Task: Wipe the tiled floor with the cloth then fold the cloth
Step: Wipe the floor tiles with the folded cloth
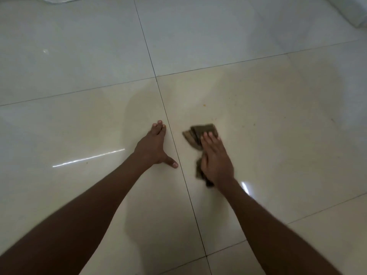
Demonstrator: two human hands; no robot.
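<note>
A crumpled brown cloth (198,135) lies on the glossy cream tiled floor (278,135), just right of a dark grout line. My right hand (215,159) presses flat on top of it, fingers together and pointing away from me; cloth shows beyond the fingertips and along the thumb side. My left hand (154,147) rests flat on the bare tile left of the grout line, thumb spread out, holding nothing. A small orange speck (204,105) sits on the tile beyond the cloth.
Grout lines (156,77) cross in front of my hands. White objects sit at the top right corner (351,10) and the top left edge (59,0). Bright light streaks reflect off the tiles.
</note>
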